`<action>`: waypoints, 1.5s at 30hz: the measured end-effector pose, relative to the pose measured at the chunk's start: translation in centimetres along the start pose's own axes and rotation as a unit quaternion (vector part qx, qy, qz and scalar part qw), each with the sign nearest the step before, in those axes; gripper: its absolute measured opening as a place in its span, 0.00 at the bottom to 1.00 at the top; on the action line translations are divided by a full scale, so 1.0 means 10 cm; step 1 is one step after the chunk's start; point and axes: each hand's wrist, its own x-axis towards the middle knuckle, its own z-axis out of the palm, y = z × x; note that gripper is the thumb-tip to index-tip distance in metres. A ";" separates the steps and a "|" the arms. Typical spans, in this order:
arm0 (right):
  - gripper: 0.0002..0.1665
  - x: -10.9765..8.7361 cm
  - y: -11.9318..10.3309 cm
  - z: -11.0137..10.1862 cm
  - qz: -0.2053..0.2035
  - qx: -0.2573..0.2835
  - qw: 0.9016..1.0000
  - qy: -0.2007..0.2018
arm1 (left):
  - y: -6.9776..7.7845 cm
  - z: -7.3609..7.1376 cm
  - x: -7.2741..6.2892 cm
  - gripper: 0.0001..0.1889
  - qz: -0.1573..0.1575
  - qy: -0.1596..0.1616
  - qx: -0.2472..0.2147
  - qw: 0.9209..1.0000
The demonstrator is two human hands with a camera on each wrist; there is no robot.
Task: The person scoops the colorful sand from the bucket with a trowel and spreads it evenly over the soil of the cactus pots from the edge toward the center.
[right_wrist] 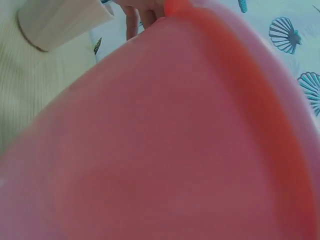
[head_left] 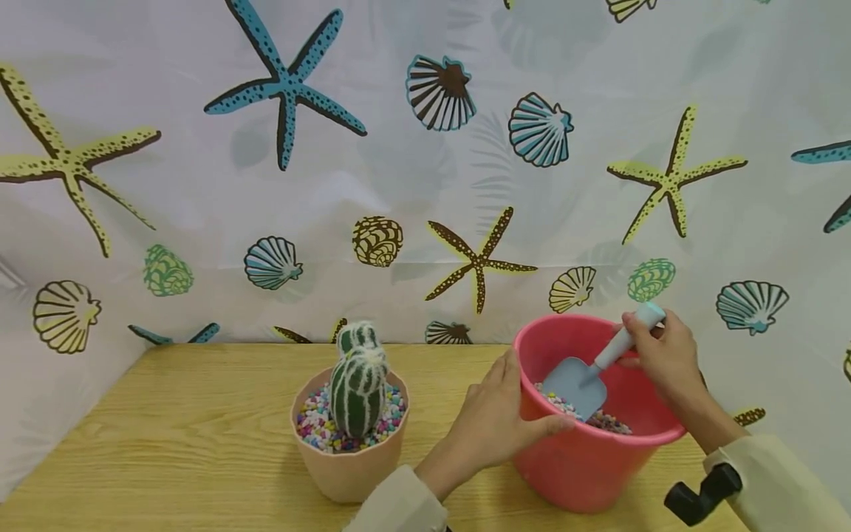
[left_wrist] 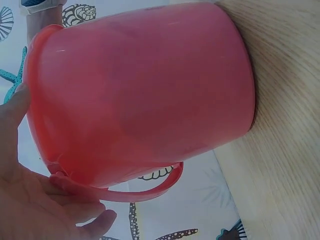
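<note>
A pink bucket stands on the table at the right, with colourful pebbles low inside. My left hand holds it at the left of its rim, the thumb along the near edge. In the left wrist view the fingers lie by the bucket's side handle. My right hand grips the light handle of a blue-grey shovel over the bucket. The shovel's blade slants down inside, with pale pebbles beside it. In the right wrist view the bucket's wall hides the right hand and the shovel.
To the left, a peach flowerpot holds a green cactus amid colourful pebbles. The wooden table runs back to a white cloth printed with shells and starfish.
</note>
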 end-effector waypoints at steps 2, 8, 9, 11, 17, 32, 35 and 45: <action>0.26 0.00 -0.01 0.01 -0.006 -0.033 0.999 0.028 | -0.01 -0.01 -0.01 0.59 0.000 0.000 0.001 1.000; 0.24 0.03 -0.04 0.03 -0.029 -0.156 0.986 0.052 | -0.02 -0.03 -0.01 0.58 0.007 0.008 0.003 1.000; 0.24 0.03 -0.04 0.03 -0.025 -0.163 0.986 0.037 | -0.02 -0.03 -0.01 0.58 0.008 0.009 0.004 1.000; 0.25 0.03 -0.04 0.02 -0.019 -0.177 0.984 0.007 | -0.02 -0.02 -0.01 0.58 0.007 0.011 0.006 1.000; 0.25 0.00 -0.02 0.01 -0.004 -0.153 0.988 0.004 | -0.02 0.00 -0.02 0.59 -0.008 0.006 0.016 1.000; 0.34 -0.04 0.01 -0.03 0.078 0.109 0.988 -0.077 | 0.00 0.02 -0.04 0.60 -0.013 0.010 0.034 0.999; 0.37 -0.04 0.04 -0.07 0.109 0.126 0.982 -0.093 | 0.01 0.03 -0.05 0.60 -0.015 0.005 0.037 0.999; 0.41 0.01 0.08 -0.10 0.175 0.155 0.965 -0.117 | -0.01 0.01 -0.06 0.61 -0.026 0.003 0.040 0.999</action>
